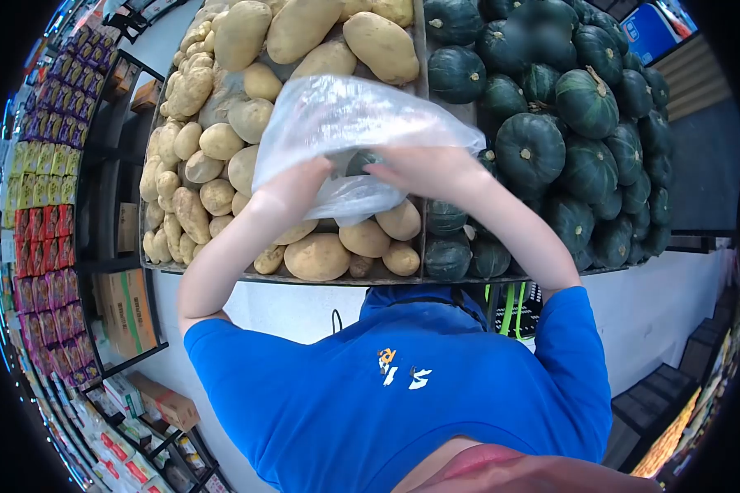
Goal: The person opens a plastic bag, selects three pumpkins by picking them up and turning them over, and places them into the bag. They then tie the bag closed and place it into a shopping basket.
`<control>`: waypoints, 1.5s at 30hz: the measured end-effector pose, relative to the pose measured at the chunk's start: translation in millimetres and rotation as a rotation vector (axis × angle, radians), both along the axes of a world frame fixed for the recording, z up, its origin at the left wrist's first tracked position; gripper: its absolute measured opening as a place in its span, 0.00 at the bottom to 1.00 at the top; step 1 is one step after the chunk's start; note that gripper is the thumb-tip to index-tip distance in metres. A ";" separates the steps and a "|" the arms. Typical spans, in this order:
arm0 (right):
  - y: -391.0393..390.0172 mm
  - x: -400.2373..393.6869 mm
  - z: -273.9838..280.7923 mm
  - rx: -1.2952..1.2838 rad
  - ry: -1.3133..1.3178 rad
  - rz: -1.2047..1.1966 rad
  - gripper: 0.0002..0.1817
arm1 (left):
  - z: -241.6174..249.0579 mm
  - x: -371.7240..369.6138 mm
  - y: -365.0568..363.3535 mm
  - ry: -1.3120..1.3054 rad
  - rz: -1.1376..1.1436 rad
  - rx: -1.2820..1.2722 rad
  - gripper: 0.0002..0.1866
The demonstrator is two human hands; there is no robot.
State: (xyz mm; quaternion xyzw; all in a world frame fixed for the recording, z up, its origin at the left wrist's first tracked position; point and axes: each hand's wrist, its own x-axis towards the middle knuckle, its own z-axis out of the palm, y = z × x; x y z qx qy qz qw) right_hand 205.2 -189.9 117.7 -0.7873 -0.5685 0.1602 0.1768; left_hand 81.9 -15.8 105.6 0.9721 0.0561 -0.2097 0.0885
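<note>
A thin, translucent white plastic bag (345, 107) is spread between my hands above the potatoes. My left hand (302, 182) is closed on the left side of the bag's mouth. On the other side my right hand (415, 167) grips the bag too, its fingers pointing inward and partly blurred. Between my hands, in the mouth of the bag, a dark green rounded thing (360, 163) shows, mostly hidden; it resembles the green pumpkins to the right. Potatoes (316, 256) lie under and around the bag.
Dark green pumpkins (530, 149) are heaped in the right bin, beyond a divider (423, 246). The display's front edge (337, 282) runs just before my body. Shelves with colourful packets (45, 230) and a cardboard box (126, 312) stand at left.
</note>
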 end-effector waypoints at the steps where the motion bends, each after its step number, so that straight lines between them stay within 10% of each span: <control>1: -3.6 20.9 -14.0 0.155 -0.083 0.092 0.21 | 3.0 -5.0 -8.8 -0.575 0.147 -0.258 0.24; 4: -12.4 35.6 -21.9 0.230 0.033 0.111 0.42 | 22.4 -15.1 -8.4 -0.251 -0.321 0.229 0.27; 7: -8.4 36.4 -39.2 0.123 0.060 0.203 0.63 | 5.0 -19.7 7.1 -0.323 -0.329 0.045 0.31; 18: 15.8 37.7 -76.2 -0.141 0.019 0.183 0.66 | -17.8 1.8 54.2 -0.311 -0.098 -0.609 0.41; 23: -10.0 5.9 -41.7 0.384 0.022 0.065 0.28 | 5.6 -18.1 34.3 -0.314 -0.007 -0.354 0.42; 30: -52.6 -16.7 -26.8 0.731 -0.538 0.250 0.28 | 37.3 -22.3 -3.7 -0.374 -0.026 -0.284 0.41; 39: -167.7 -40.8 -66.5 0.979 -0.131 -0.445 0.17 | -8.0 -18.6 -98.5 -0.920 -0.005 -0.869 0.24; 42: -211.3 -53.3 -81.8 0.988 0.068 -0.811 0.14 | -41.0 -2.8 -155.3 -0.774 0.123 -1.263 0.26; 45: -239.5 -65.2 -95.1 1.036 0.160 -1.036 0.13 | -52.8 16.8 -194.9 -0.667 0.018 -1.120 0.28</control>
